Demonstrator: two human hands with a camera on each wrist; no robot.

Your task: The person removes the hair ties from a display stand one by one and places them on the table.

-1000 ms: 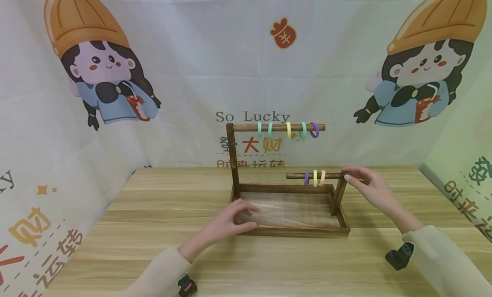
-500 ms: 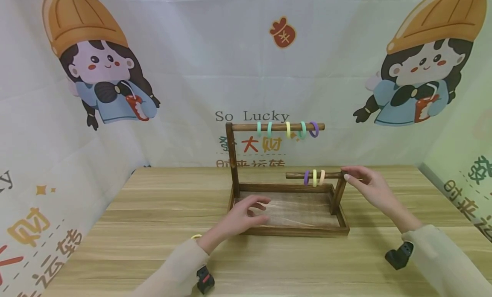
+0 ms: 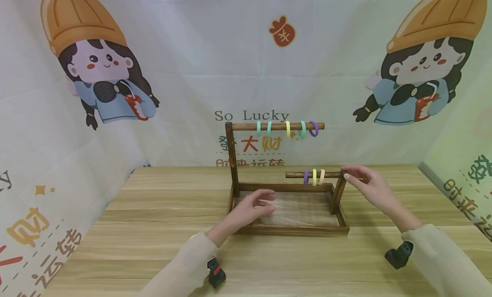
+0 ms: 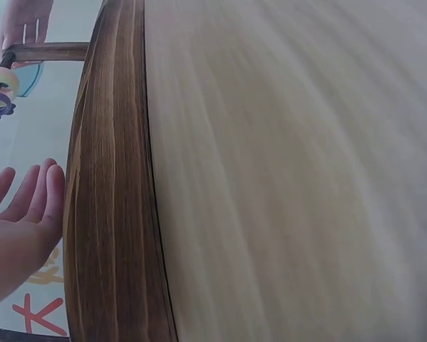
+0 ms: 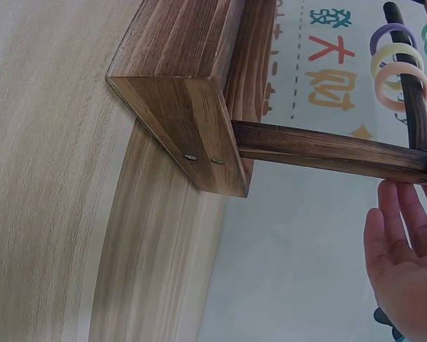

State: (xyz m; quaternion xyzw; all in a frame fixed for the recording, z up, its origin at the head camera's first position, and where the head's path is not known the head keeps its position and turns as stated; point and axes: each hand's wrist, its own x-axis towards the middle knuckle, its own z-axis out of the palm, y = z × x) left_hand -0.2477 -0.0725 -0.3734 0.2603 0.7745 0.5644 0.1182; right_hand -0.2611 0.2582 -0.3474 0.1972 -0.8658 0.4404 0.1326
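Note:
A dark wooden rack (image 3: pixel 340 194) with a tray base stands on the table. Its upper bar (image 3: pixel 240 127) carries several rings in green, yellow and purple. On the lower bar (image 3: pixel 294 175) hang a purple ring (image 3: pixel 306 177), a yellow ring (image 3: pixel 314 177) and a peach ring (image 5: pixel 400 69). My right hand (image 3: pixel 367 185) pinches the top of the short post, thumb in front and fingers behind. Above the tray's left front part hovers my left hand (image 3: pixel 251 208), fingers loosely bent, holding nothing. In the left wrist view its fingers (image 4: pixel 38 196) appear beside the tray wall.
Behind the left sleeve, the edge of a yellow ring (image 3: pixel 193 236) shows on the wooden table (image 3: pixel 153 194). A printed cloth (image 3: pixel 192 41) hangs behind and at both sides. Black wrist cameras (image 3: pixel 216 273) sit under the sleeves.
My left hand has moved right and slightly away from me, over the tray. A yellow ring on the table came into sight, then was partly covered by the sleeve. The right hand stays put.

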